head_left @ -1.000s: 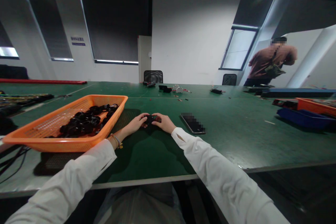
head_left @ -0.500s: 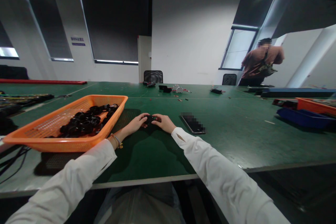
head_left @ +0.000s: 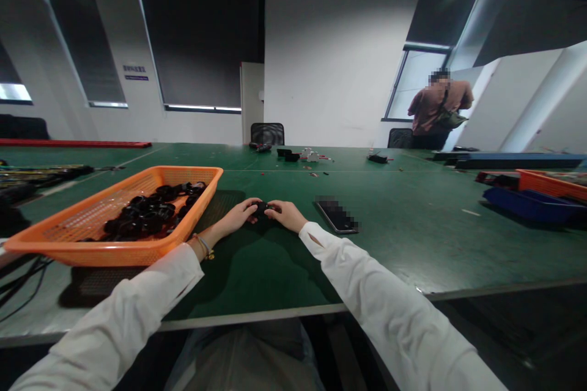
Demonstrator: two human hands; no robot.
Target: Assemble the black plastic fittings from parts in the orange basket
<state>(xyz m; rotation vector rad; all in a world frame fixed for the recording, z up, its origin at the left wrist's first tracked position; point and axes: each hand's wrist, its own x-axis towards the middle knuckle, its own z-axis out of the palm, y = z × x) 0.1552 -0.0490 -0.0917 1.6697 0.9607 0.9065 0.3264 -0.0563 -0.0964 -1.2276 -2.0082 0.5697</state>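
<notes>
Between my two hands is a small black part [head_left: 261,210], held just above the green table [head_left: 284,269]; its exact kind is too small to make out. My left hand [head_left: 242,214] grips it from the left, fingers closed on its edge. From the right, my right hand [head_left: 285,214] pinches the same part. Beside my left forearm stands an orange plastic basket [head_left: 114,252] holding several glossy black parts [head_left: 149,214]. To the right of my right hand lies a phone [head_left: 337,217], its screen partly blurred.
Farther back lie black pieces [head_left: 288,156] and a white piece [head_left: 310,155]. A blue tray [head_left: 532,203] and an orange basket [head_left: 550,182] stand at the right. Cables [head_left: 41,176] lie at the left. A person [head_left: 440,110] stands beyond the table.
The person in the background has moved to the left. My hands stay in almost the same place on the black part.
</notes>
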